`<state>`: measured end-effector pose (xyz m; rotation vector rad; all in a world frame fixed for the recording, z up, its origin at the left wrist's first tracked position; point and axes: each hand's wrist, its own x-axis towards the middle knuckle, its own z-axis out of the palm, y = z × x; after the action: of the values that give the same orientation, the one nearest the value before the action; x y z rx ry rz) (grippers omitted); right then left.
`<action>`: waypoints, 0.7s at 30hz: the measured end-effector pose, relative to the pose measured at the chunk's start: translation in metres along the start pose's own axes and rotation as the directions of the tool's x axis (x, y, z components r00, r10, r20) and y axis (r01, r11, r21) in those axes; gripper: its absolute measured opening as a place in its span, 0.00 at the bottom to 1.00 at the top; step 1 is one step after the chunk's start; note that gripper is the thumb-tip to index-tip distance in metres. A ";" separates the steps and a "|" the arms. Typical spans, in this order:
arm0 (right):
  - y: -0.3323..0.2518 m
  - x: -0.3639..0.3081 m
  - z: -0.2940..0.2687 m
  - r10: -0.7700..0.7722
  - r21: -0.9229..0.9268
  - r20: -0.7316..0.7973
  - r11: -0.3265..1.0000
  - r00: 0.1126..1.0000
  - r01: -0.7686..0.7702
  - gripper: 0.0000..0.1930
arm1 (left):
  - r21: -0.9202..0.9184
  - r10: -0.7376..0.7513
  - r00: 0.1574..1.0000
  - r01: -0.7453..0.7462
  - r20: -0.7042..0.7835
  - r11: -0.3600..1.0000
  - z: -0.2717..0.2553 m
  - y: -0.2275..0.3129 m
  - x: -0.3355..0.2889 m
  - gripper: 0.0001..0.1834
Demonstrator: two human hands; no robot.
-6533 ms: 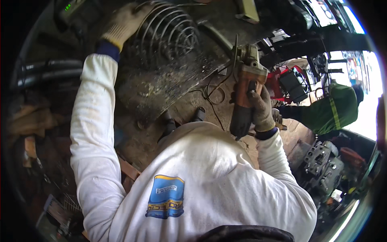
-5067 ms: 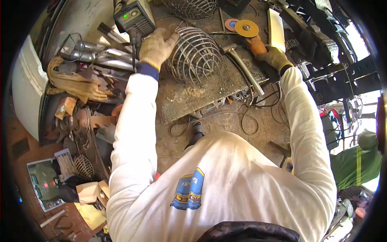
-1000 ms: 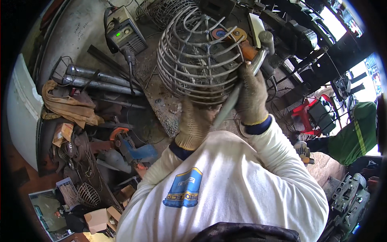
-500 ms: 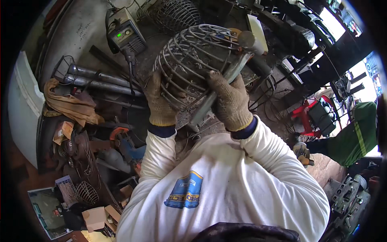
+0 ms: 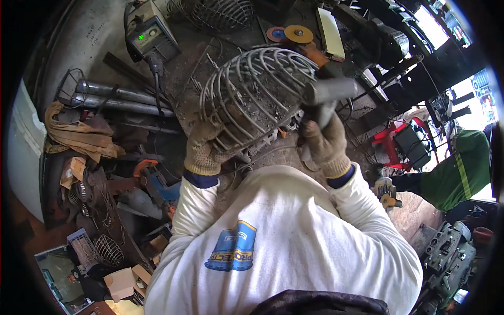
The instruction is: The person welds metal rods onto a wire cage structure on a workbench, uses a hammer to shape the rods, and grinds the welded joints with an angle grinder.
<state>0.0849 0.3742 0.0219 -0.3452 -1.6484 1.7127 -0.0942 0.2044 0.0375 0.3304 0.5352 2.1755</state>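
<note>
A cage of bent grey metal rods [image 5: 257, 94], rounded like a basket, is held over the workbench in front of me. My left hand [image 5: 206, 149], in a knitted work glove, is closed around the rods at its lower left. In my gloved right hand [image 5: 328, 144] is a hammer with a thick cylindrical metal head [image 5: 331, 91]. That head is at the cage's right side, slightly blurred; I cannot tell whether it touches the rods. My right fingers wrap the handle, which is mostly hidden behind head and glove.
Beyond the cage lie an orange grinder [image 5: 314, 54] with a yellow disc and another rod cage [image 5: 223, 13]. A welding machine [image 5: 152, 37] stands far left, above metal tubes [image 5: 123, 97] and a brown cloth [image 5: 79, 131]. A person in green [image 5: 457, 173] is at the right, near a red stool [image 5: 388, 144].
My right hand has moved right, and the hammer has swung from slanting across the cage to its head lying sideways at the cage's right. The cage has turned and sits lower, with my left hand.
</note>
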 end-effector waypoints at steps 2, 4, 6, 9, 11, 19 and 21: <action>0.013 -0.018 -0.025 -0.051 -0.071 -0.052 0.996 0.997 0.047 0.29 | 0.183 -0.084 0.996 0.084 -0.010 0.979 -0.003 0.003 -0.009 0.30; 0.017 -0.038 -0.041 0.102 -0.075 -0.093 0.991 0.990 -0.110 0.28 | 0.164 -0.155 0.987 0.147 0.041 0.976 -0.023 0.008 -0.009 0.31; 0.020 -0.049 -0.040 0.082 -0.052 -0.163 0.994 0.983 -0.092 0.27 | 0.200 -0.250 0.958 0.220 0.138 0.955 -0.042 0.015 0.001 0.32; 0.016 -0.058 -0.051 0.042 -0.081 -0.233 0.995 0.972 -0.062 0.26 | 0.207 -0.242 0.964 0.217 0.107 0.954 -0.052 0.011 0.015 0.29; 0.012 -0.059 -0.058 0.019 -0.170 -0.211 0.984 0.977 -0.056 0.26 | 0.235 -0.272 0.958 0.246 0.090 0.941 -0.063 0.015 0.029 0.27; -0.020 -0.051 -0.066 -0.141 -0.635 -0.047 0.769 0.989 0.080 0.22 | 0.361 -0.157 0.987 0.131 0.043 0.923 -0.026 0.009 0.040 0.27; -0.015 -0.050 -0.063 -0.112 -0.612 -0.074 0.789 0.991 0.044 0.23 | 0.298 -0.165 0.985 0.142 0.052 0.944 -0.018 0.005 0.039 0.29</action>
<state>0.1652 0.3878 0.0129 -0.6491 -2.0744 1.0311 -0.1283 0.2277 0.0260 0.5126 0.8159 1.9247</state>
